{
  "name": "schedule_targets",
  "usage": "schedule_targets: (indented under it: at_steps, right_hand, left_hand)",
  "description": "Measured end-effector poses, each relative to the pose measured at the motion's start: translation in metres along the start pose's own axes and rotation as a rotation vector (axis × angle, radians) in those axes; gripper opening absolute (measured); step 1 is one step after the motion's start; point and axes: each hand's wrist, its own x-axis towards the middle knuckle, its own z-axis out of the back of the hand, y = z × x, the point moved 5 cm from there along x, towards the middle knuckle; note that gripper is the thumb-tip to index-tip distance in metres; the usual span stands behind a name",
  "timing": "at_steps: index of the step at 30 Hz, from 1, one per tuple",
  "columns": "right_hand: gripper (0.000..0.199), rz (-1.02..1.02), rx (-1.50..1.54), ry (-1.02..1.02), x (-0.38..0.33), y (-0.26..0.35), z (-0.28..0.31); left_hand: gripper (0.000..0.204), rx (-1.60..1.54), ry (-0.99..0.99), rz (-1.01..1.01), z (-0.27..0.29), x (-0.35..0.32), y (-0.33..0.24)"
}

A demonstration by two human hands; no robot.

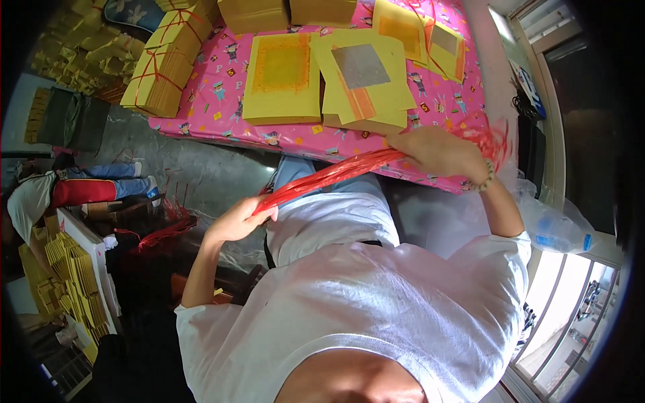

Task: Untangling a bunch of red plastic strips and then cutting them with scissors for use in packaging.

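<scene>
A long bundle of red plastic strings [336,172] stretches across my lap between my two hands. At its lower left end my left hand [236,220] is closed round it. My right hand [433,151] grips the bundle further along, over the near edge of the pink table; loose strand ends beyond it are blurred. A beaded bracelet circles my right wrist. Just past the bundle lie a stack of yellow paper with an orange-gold patch [282,80] and another yellow stack with a silver patch [363,67], its top sheets askew.
A cartoon-patterned pink cover [218,87] spreads over the table. Red-tied yellow paper bundles [158,80] stand at its left edge. Another person [74,191] bends near more yellow paper [70,275] on the left. Red strings [168,228] hang there. A plastic bottle [557,228] lies by the window.
</scene>
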Motion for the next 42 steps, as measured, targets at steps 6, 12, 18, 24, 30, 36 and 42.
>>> schedule_targets:
  at_steps: [6, 12, 18, 24, 30, 36, 42]
  right_hand:
    - [0.022, 0.285, -0.393, -0.45, 0.017, 0.017, -0.023]
    - [0.012, 0.262, -0.551, -0.27, 0.04, 0.058, -0.044]
    - [0.011, 0.308, -0.384, -0.438, 0.024, 0.019, -0.033]
    - [0.015, 0.226, -0.367, -0.473, 0.005, 0.013, -0.006]
    - [0.024, 0.204, -0.53, -0.416, 0.028, 0.038, -0.021]
    - [0.018, 0.267, -0.48, -0.391, 0.03, 0.047, -0.008]
    - [0.035, 0.219, -0.202, -0.308, 0.004, 0.013, 0.045]
  left_hand:
    - [0.077, 0.597, 0.044, -0.303, -0.001, 0.03, -0.027]
    - [0.046, 0.088, 0.062, -0.239, -0.039, 0.078, -0.088]
    - [0.022, 0.013, -0.009, -0.166, -0.028, 0.055, -0.087]
    - [0.022, -0.056, 0.095, -0.065, -0.016, 0.045, -0.054]
    - [0.058, 0.305, -0.205, -0.663, -0.005, 0.075, -0.121]
    - [0.024, 0.035, -0.101, -0.444, -0.031, 0.091, -0.126]
    - [0.015, -0.059, -0.203, -0.417, -0.01, 0.074, -0.127]
